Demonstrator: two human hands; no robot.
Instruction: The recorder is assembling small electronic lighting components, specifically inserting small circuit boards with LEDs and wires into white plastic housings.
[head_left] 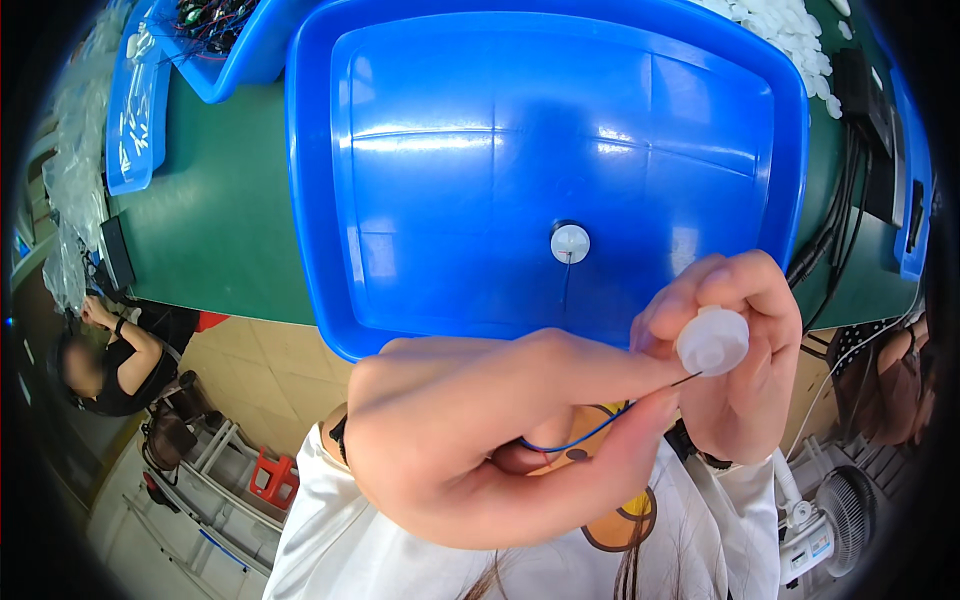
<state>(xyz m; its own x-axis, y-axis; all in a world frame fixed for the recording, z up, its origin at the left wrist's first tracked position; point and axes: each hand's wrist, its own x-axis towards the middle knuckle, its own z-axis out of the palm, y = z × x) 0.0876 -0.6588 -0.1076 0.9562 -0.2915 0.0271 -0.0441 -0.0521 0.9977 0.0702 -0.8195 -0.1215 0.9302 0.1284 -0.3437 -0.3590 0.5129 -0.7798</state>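
Observation:
My right hand grips a translucent white round plastic cap between its thumb and fingers, its hollow side turned partly toward me. My left hand pinches a thin wire whose dark end reaches the lower edge of the cap. A blue stretch of that wire loops back under the left fingers; its other end is hidden in the palm. Beyond both hands lies a large blue tray. Inside it rests a similar white round piece with a thin dark wire trailing toward me.
A blue bin of wired parts and a small tray with white pieces stand far left on the green table. White caps are heaped far right, near black cables. People sit at both sides; a fan stands lower right.

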